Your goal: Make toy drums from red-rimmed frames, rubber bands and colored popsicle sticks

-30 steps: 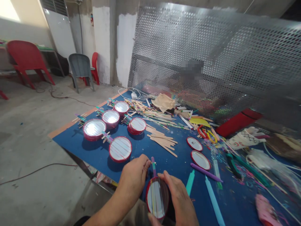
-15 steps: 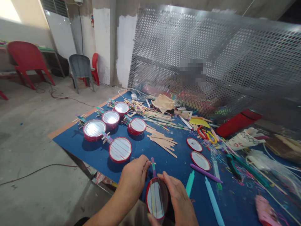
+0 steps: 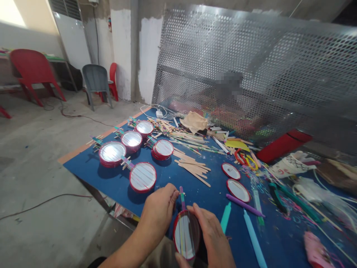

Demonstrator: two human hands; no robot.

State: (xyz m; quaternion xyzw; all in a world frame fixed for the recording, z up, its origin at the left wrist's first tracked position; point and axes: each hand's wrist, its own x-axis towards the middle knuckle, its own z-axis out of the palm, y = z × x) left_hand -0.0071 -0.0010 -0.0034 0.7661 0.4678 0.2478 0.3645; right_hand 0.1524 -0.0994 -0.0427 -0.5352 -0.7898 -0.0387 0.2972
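Observation:
At the table's front edge, my right hand (image 3: 213, 234) grips a small toy banjo (image 3: 183, 234) by its rim, thumb low and fingers along the upper right. The banjo has a red-rimmed round lid, thin strings across its face and a purple and teal stick neck pointing away from me. My left hand (image 3: 160, 204) is closed in a pinch just left of the neck's tip; whatever is between its fingertips is hidden. Further left lie several similar toy banjos, the nearest toy banjo (image 3: 142, 177) just beyond my left hand.
Craft sticks (image 3: 193, 169) lie mid-table. Two red-rimmed lids (image 3: 238, 190), a purple pen (image 3: 245, 205), a light blue pen (image 3: 254, 238) and green-handled pliers (image 3: 298, 203) are on the right. A red bottle (image 3: 284, 145) rests by the perforated metal panel (image 3: 251, 56).
Both hands and the banjo hold almost the same position. The view has shifted very slightly.

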